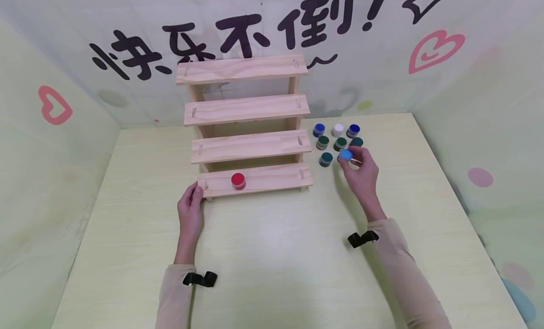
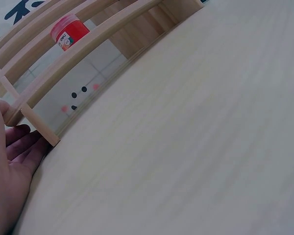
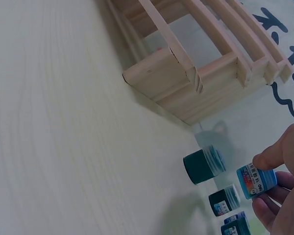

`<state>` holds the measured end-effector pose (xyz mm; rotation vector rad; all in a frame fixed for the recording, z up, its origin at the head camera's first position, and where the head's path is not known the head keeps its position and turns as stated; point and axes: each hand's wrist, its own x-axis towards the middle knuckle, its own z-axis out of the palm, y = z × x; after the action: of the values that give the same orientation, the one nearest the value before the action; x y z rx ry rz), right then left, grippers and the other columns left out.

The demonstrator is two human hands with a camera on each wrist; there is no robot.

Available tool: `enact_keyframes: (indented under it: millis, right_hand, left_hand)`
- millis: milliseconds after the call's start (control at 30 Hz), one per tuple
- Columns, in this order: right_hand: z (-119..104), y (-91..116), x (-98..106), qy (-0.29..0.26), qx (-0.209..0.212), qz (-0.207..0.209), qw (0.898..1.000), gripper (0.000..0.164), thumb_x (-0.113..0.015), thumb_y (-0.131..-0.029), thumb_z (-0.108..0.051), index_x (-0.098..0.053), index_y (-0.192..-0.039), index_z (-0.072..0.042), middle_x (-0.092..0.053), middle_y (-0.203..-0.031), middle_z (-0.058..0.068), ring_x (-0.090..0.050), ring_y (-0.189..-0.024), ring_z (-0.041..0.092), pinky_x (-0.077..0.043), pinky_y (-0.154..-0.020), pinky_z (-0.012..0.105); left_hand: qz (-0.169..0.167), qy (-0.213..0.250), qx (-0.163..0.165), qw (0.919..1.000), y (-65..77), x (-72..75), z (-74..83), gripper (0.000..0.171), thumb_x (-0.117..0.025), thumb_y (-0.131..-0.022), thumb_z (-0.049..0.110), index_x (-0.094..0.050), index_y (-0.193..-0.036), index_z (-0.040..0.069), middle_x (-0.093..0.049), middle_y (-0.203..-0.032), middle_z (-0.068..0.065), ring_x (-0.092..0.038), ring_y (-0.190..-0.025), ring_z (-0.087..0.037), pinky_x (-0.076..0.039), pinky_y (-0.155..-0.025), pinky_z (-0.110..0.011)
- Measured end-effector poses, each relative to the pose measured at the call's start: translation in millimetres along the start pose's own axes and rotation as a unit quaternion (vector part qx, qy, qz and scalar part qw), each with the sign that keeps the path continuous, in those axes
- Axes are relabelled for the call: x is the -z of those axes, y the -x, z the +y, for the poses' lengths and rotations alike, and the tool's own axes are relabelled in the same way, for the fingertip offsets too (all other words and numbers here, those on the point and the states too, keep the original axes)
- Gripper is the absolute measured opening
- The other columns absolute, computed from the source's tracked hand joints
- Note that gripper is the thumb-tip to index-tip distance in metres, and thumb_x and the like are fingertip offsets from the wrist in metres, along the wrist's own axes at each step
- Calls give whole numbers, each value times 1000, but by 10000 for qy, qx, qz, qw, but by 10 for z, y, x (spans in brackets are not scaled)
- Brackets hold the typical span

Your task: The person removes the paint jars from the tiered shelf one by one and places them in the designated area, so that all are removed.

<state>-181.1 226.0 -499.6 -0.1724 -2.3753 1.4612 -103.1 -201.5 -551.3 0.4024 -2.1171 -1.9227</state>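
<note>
A stepped wooden display rack [image 1: 250, 145] has a red paint jar [image 1: 238, 181] on its lowest shelf. My left hand [image 1: 190, 211] holds the left end of that shelf, and in the left wrist view the thumb is at the board's end with the fingers down by the side leg. To the right of the rack, my right hand [image 1: 361, 173] pinches a light blue paint jar [image 3: 256, 179] between thumb and fingers. The label of this jar faces the right wrist camera. It is up off the table, close to a dark green jar [image 3: 204, 164].
Beside the rack's right end stand several more jars: dark green ones [image 1: 326, 159], blue ones [image 1: 318, 130] and a white one [image 1: 337, 130]. They are on a pale wood-grain table [image 1: 263, 253]. A printed backdrop [image 1: 374, 79] rises behind and at both sides.
</note>
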Motion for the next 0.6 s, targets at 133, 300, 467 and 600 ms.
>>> enact_keyframes:
  millis: [133, 300, 467, 600]
  right_hand:
    - [49, -36, 0, 39, -156, 29, 9999, 41, -74, -90, -5, -61, -128, 3, -67, -123, 21, -64, -110, 30, -57, -95, 30]
    - [113, -73, -15, 50, -336, 20, 9994, 41, -74, -90, -5, -60, -128, 3, -67, -123, 21, -64, -111, 30, -56, -100, 41]
    - [175, -100, -45, 155, -527, -47, 9985, 42, -73, -90, -5, -60, -129, 2, -66, -125, 21, -63, -112, 30, -55, -101, 40]
    - [207, -120, -66, 223, -601, -111, 9979, 42, -72, -90, -6, -59, -129, 2, -65, -127, 21, -62, -114, 31, -55, -102, 41]
  left_hand:
    - [9, 5, -4, 10000, 1, -1, 0, 44, -47, -109, 25, -56, -140, -5, -60, -135, -24, -58, -108, 3, -46, -94, -7]
    - [19, -14, -2, 10000, 1, 2, -1, 44, -48, -108, 25, -55, -140, -5, -60, -134, -24, -58, -107, 3, -46, -93, -6]
    - [7, -19, 12, 10000, -6, 2, -6, 44, -48, -108, 24, -55, -141, -5, -59, -136, -24, -58, -107, 4, -46, -93, -6]
    - [2, -20, 43, 10000, -10, 0, -12, 44, -48, -108, 23, -54, -141, -6, -59, -136, -25, -58, -106, 5, -46, -92, -6]
